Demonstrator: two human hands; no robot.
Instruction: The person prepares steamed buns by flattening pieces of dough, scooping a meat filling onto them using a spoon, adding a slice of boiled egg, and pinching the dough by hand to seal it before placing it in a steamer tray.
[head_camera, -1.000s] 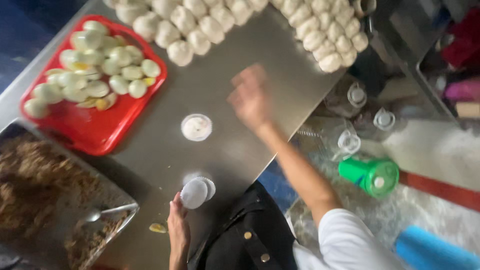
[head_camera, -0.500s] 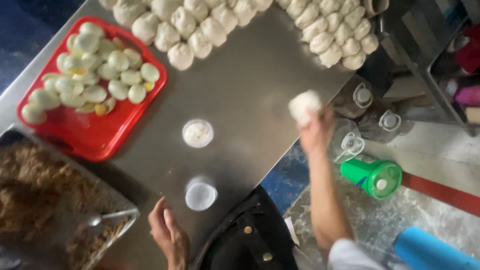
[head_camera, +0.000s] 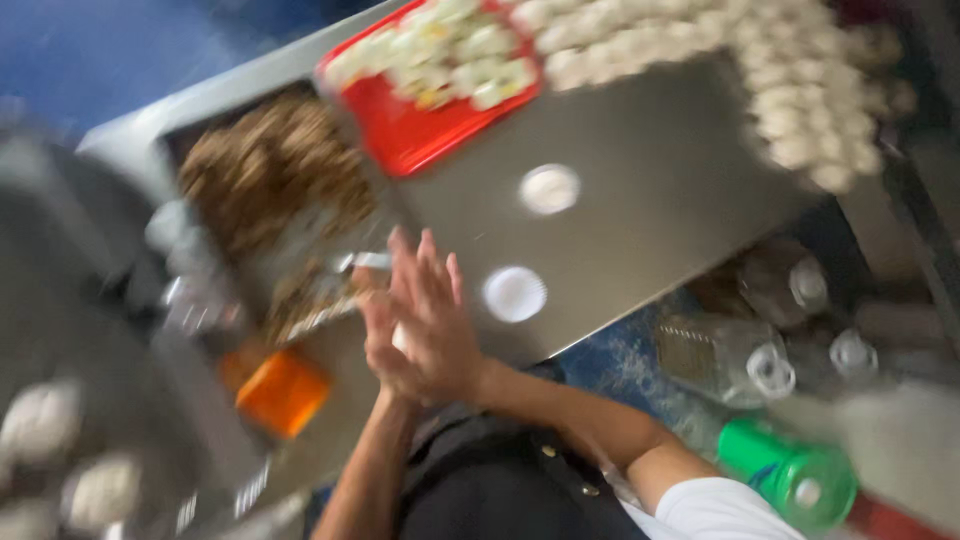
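Steel worktop (head_camera: 650, 230), red tray (head_camera: 420, 130) of pale dough pieces at far edge, both hands pressed together near tray, right hand (head_camera: 440, 320) over left hand (head_camera: 385, 345), grip squeezing white dough ball (head_camera: 401, 338), blurred.

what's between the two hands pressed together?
A small white patch shows between the left hand and right hand, probably a dough piece. The palms cover the rest, and motion blur hides its shape.

- Heavy motion blur smears the whole view; nothing is sharp.
- Even, moderate light, with a soft sheen on the steel table (head_camera: 640, 230).
- Corners and left side dim.
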